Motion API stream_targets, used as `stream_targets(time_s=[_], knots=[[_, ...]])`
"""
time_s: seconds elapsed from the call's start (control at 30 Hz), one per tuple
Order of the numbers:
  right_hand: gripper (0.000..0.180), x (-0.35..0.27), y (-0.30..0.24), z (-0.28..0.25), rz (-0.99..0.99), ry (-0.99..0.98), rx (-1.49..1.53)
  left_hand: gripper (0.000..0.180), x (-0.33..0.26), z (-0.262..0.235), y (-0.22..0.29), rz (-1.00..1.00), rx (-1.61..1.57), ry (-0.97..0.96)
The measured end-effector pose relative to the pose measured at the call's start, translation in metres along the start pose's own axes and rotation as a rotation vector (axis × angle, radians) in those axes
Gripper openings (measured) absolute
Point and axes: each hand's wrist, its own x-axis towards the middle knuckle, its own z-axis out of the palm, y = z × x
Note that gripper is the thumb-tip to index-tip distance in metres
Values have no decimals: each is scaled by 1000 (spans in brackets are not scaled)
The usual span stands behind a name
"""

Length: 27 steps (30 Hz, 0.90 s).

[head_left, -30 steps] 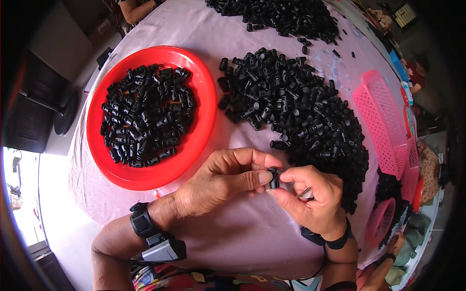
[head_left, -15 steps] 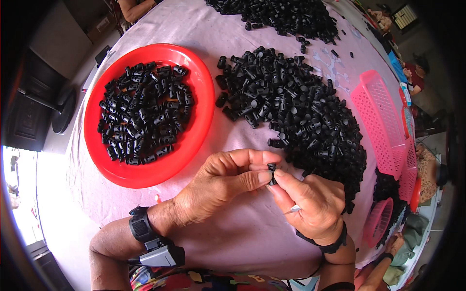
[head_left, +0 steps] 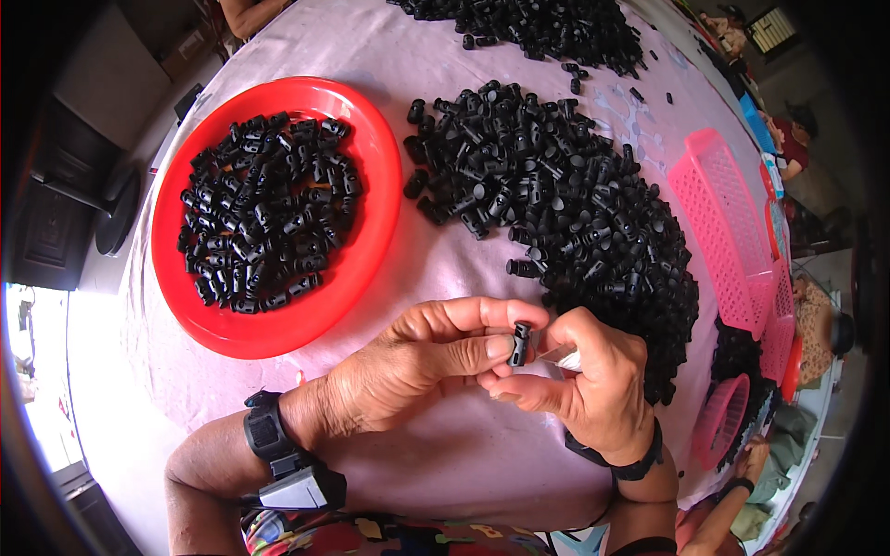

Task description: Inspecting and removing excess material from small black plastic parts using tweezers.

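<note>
My left hand (head_left: 417, 357) is closed in a pinch, holding a small black cord lock (head_left: 521, 345) upright between thumb and fingertips. A side hole shows in its barrel. Close beside it, my right hand (head_left: 603, 375) has curled fingers with the thumb extended beneath the cord lock. A pale, flat, pointed piece (head_left: 563, 359) shows within the right fingers; its kind is unclear. Beyond the hands lies a large heap of black cord-lock parts (head_left: 575, 204). At the left, a red round tray (head_left: 371, 250) holds many assembled-looking black cord locks (head_left: 264, 213).
Another black heap (head_left: 547, 32) lies at the far side of the pink tablecloth (head_left: 445, 473). Pink perforated baskets (head_left: 718, 213) and a round pink basket (head_left: 721, 422) line the right edge. Other people sit around, one person's arm (head_left: 732, 491) at lower right.
My right thumb and fingers have come off the cord lock and shifted slightly down, the thumb now below it. The cord lock is more exposed in my left hand's pinch.
</note>
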Motion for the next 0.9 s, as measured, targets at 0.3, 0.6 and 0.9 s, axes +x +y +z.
stream_targets(time_s=[0.3,0.6,0.9], knots=[[51,1,2,2,8,-30,-57,37,0,1,0,-14,13,-21],[49,2,-3,-2,26,-76,-92,37,-1,1,-2,-12,-30,-4],[50,3,-5,-1,19,-91,-150,35,0,1,-2,-23,-14,28]])
